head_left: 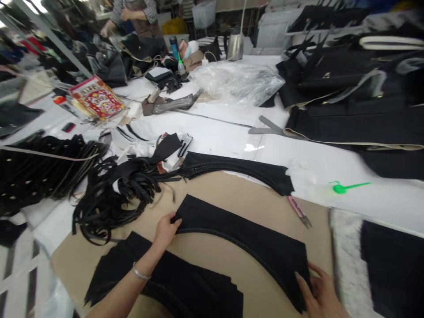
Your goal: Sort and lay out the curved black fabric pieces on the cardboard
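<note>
A curved black leather-like panel (pixel 241 234) lies across the tan board (pixel 265 194) in front of me. My left hand (pixel 167 229) pinches its left end between thumb and fingers. At the opposite end, my right hand (pixel 316 289) grips the lower right corner, thumb on top and fingers at the edge. Below my left forearm spreads a fanned stack of similar black panels (pixel 195 282). Farther back, another pile of curved black pieces (pixel 235 165) rests along the board's far edge. Small pink-handled thread snips (pixel 300 212) lie beyond the panel's right end.
A tangle of black strips (pixel 122 194) sits at the left, beside stacked black pieces (pixel 43 168). Black bags (pixel 351 92) pile at the right. A green tag tie (pixel 347 187), clear plastic (pixel 238 81) and a red box (pixel 97 98) are on the white table. Another person (pixel 141 17) stands behind.
</note>
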Demonstrator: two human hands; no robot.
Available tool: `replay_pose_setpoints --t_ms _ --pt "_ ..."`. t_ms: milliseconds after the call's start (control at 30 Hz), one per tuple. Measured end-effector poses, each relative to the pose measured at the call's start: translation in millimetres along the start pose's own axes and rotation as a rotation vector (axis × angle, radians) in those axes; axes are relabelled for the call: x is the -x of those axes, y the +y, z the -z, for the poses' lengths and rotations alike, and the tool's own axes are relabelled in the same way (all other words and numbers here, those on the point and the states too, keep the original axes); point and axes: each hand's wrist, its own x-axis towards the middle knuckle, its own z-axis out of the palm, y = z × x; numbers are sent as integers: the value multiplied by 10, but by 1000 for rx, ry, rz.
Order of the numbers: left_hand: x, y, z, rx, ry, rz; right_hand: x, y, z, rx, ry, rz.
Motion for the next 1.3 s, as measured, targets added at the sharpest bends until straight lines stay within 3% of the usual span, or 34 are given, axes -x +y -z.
replay_pose_setpoints --t_ms 100,233,367,433,533,567,667,767,900,1033,1200,1300 --pt "-60 -60 6 -111 12 -13 64 -89 45 36 23 56" --pt "-160 -115 17 -433 3 -88 99 -142 60 59 68 79" --pt "-77 -36 22 -706 48 -189 122 -173 90 92 68 65" --pt "29 29 5 -736 160 -309 129 -173 102 92 50 64" --pt "176 99 -73 -713 330 -619 132 -159 108 78 23 93" --pt "207 107 -114 -682 319 -729 131 -155 108 71 24 102" --pt "236 92 -255 -585 120 -944 126 -150 100 57 40 106" --pt "219 62 -366 -647 14 -959 119 -141 80 63 29 103" --pt "239 74 -407 -757 53 -980 117 -72 27 82 16 93" --pt "284 113 -409 -819 82 -994 89 20 -26 150 89 128" --pt "319 139 -424 -854 111 -959 70 -45 -7 302 286 406" --pt "359 154 -422 -856 129 -938 85 -83 -65 398 295 584"
